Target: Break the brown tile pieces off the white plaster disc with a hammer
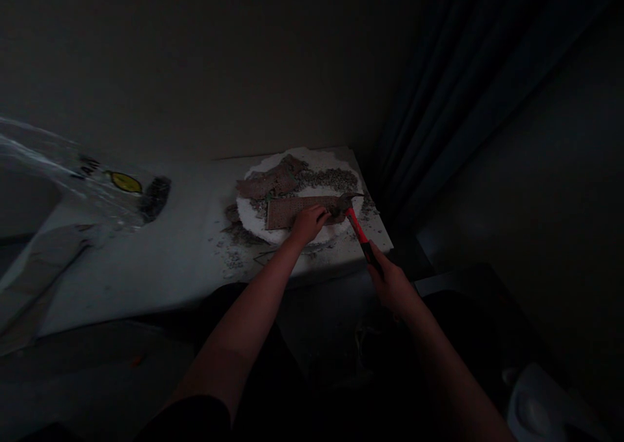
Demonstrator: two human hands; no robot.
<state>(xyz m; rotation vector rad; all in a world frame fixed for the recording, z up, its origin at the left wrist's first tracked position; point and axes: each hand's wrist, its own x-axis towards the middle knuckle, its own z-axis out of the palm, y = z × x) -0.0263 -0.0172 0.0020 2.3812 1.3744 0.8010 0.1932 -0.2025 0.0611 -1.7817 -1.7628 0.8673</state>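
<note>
My right hand is wrapped around the black grip of a claw hammer with a red and black handle. The hammer's head rests by the right end of a flat brown textured slab. My left hand lies over that slab with its fingers curled together close to the hammer head; what they pinch is too dark to make out. Under the slab is a round white board with a rough edge. Behind it lies a broken brown piece, beside grey crumbled rubble.
The board stands on a pale table strewn with grit. To the left is a clear plastic bag with dark contents and a yellow label. A dark curtain hangs at the right, and a wall rises behind the table.
</note>
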